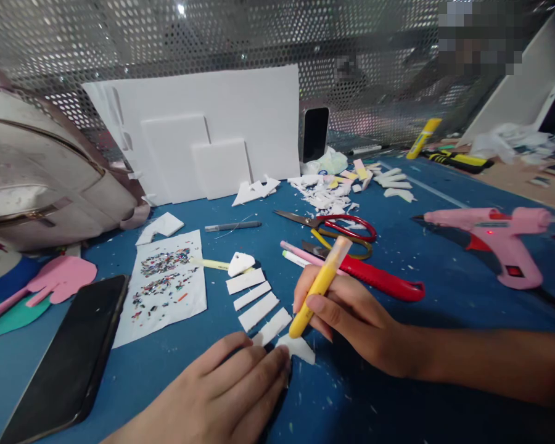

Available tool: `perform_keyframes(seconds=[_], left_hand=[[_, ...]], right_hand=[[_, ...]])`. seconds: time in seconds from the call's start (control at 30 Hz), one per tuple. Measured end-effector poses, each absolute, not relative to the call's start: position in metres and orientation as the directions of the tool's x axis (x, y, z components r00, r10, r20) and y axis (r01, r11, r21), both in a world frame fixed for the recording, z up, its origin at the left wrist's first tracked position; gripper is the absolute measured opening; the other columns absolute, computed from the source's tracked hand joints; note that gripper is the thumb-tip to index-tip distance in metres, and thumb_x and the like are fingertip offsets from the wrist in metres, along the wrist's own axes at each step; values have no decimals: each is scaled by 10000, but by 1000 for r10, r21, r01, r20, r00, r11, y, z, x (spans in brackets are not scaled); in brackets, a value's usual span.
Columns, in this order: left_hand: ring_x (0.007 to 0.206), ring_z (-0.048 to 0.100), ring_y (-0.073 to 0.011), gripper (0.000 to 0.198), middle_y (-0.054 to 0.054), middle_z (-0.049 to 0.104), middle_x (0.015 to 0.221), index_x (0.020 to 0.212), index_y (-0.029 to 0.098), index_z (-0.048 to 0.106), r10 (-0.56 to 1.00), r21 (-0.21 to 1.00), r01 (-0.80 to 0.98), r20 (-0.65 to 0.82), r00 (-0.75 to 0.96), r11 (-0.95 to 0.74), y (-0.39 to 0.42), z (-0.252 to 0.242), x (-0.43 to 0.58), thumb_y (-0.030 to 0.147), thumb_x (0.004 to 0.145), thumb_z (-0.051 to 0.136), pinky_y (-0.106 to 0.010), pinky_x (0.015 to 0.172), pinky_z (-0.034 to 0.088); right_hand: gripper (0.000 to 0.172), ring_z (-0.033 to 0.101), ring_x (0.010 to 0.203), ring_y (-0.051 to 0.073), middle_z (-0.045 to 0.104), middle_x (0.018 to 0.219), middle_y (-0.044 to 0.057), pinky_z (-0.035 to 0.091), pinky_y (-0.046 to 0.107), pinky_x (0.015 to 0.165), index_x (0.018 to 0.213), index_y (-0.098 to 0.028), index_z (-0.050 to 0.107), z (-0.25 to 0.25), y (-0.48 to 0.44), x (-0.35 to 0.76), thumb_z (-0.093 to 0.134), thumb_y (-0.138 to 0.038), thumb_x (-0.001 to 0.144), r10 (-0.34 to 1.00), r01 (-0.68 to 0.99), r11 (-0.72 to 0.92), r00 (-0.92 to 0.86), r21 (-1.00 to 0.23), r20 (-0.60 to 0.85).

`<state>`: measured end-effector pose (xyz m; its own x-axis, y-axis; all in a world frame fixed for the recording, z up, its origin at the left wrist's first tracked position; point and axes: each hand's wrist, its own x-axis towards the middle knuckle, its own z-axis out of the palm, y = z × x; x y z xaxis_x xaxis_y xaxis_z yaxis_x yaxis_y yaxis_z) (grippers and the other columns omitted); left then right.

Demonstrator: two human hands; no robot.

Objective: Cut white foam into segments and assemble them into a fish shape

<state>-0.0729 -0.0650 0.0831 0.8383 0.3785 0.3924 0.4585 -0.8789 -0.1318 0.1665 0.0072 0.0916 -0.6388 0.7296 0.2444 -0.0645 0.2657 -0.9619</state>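
Note:
My right hand (351, 317) is closed round a yellow marker (321, 285), whose lower end touches a small white foam piece (300, 347) on the blue table. My left hand (231, 388) lies flat with fingers stretched out, its fingertips pressing the edge of that same piece. Just beyond lie several white foam strips (254, 299) in a row.
A black phone (69, 361) lies at left beside a paper with glitter (164, 280). Red scissors (333, 223), a red-handled cutter (379, 279), pencils and a pink glue gun (490, 237) lie to the right. White foam boards (203, 129) and a beige bag (41, 172) stand behind.

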Motion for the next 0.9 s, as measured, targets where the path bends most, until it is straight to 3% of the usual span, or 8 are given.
perform_keyframes(seconds=[0.17,0.3,0.47,0.63,0.77,0.9], left_hand=[[1109,589,-187,367,-53,641,1309,1268,117,632,394,-123,474,399,828,-872,-64,82,-71,166,1049,342,-349,1141,318],[1089,601,-171,319,-34,667,1268,1200,130,672,398,-110,494,455,797,-863,-64,80,-70,153,1035,399,-334,1169,276],[1112,600,-171,328,-29,673,1261,1208,128,667,392,-106,475,426,816,-874,-64,79,-70,158,1038,389,-346,1212,195],[1151,586,-179,348,-44,657,1289,1224,114,660,376,-108,466,447,812,-878,-65,79,-71,140,1035,369,-350,1213,213],[1161,590,-190,422,-55,640,1313,1251,117,647,383,-119,472,429,818,-874,-65,79,-72,152,1055,275,-359,1157,338],[1146,601,-191,375,-57,649,1298,1233,124,659,384,-115,476,443,810,-872,-65,80,-72,143,1044,336,-347,1113,401]], right_hand=[[310,422,569,75,447,653,-42,371,200,546,870,-147,517,93,6,166,448,-386,1056,721,-57,293,-642,-954,260],[311,413,561,77,440,647,-42,369,200,541,851,-152,506,93,6,166,423,-369,1058,722,-38,320,-638,-947,269],[273,426,572,79,448,659,-42,378,201,554,915,-145,529,91,7,166,416,-347,1060,723,-27,315,-641,-949,258],[277,430,579,79,452,663,-39,382,203,561,917,-143,534,90,8,166,420,-351,1059,724,-32,315,-638,-949,262],[279,424,567,76,445,658,-42,378,201,549,901,-142,536,91,7,166,421,-343,1058,725,-36,325,-633,-945,274],[291,424,566,76,444,651,-42,380,199,548,888,-144,532,92,6,166,417,-349,1059,722,-31,329,-636,-944,273]])
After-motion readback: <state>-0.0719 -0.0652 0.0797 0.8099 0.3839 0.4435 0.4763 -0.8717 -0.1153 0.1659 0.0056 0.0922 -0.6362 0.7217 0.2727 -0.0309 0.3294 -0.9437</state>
